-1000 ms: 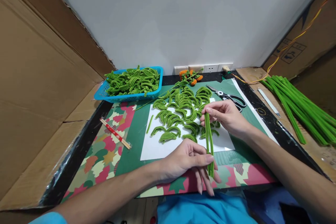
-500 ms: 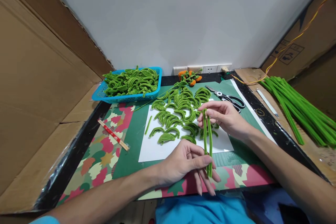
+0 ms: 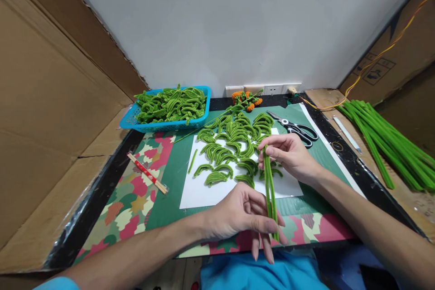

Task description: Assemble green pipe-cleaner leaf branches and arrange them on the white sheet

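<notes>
Your left hand [image 3: 246,217] and right hand [image 3: 290,154] pinch a straight, fuzzy green stem [image 3: 268,170], seemingly doubled, unshaped; the curved ones [image 3: 215,178] look done.

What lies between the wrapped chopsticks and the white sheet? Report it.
Nothing lies there: the head view shows only bare covering between the chopsticks and the white sheet, mostly its plain green part.

Our two lengths of fuzzy green strip [image 3: 271,186] look slim and nearly straight, running side by side with a narrow gap, held lengthwise between our right hand [image 3: 283,154] and left hand [image 3: 249,215].
</notes>
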{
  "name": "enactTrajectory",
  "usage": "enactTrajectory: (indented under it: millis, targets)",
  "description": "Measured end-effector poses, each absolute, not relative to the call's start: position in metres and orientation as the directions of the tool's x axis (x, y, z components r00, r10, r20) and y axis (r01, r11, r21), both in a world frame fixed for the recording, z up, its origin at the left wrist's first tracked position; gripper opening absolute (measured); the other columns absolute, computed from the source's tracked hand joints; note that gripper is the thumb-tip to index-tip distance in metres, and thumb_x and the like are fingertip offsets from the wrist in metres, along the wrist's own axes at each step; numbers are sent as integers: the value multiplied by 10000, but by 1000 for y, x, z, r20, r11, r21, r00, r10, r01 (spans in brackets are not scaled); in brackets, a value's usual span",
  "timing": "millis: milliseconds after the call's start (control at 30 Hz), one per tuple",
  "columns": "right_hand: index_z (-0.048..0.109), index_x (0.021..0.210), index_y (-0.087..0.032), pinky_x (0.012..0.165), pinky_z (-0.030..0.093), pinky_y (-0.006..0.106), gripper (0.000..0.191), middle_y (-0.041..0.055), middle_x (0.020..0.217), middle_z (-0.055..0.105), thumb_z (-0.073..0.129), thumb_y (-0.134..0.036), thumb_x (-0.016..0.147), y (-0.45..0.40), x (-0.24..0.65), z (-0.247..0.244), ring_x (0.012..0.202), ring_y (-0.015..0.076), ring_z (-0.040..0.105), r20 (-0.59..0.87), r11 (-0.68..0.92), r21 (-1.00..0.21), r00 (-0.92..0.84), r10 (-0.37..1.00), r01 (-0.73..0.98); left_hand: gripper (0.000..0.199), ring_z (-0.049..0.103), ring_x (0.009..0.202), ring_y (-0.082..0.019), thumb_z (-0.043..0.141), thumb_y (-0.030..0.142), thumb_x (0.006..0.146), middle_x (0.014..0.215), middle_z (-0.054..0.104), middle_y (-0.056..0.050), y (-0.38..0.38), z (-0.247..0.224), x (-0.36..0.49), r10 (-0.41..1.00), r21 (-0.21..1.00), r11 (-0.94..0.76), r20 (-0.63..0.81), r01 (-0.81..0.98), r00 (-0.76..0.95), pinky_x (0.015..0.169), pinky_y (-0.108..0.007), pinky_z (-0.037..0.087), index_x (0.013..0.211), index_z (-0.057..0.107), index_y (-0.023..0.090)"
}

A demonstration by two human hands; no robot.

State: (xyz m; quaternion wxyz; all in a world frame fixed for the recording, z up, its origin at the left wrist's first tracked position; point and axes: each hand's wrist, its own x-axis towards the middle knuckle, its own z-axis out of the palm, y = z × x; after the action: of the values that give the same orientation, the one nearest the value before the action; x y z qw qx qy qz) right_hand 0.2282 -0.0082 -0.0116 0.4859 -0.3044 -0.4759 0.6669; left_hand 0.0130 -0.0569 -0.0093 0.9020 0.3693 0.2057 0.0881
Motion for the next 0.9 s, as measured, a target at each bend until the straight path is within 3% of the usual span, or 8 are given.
enactTrajectory:
  millis: [400,900]
  targets:
    - [847,909,-197,600,615,273,279,33,729,778,954,-431,803,-8,228,-10,606,165,731,57,-50,-944,-309,949,-327,316,787,584,-202,914,329,853,935,828,-188,-55,-12,11,267,728,685,-300,39,916,457,-207,596,921,790,46]
    - [851,843,-208,586,592,262,253,19,681,759,980,-410,763,-11,221,-15,586,146,696,86,-2,-939,-241,967,-344,338,822,674,-238,942,332,813,898,829,-183,-57,-17,8,267,768,634,-326,90,907,498,-209,626,942,825,42]
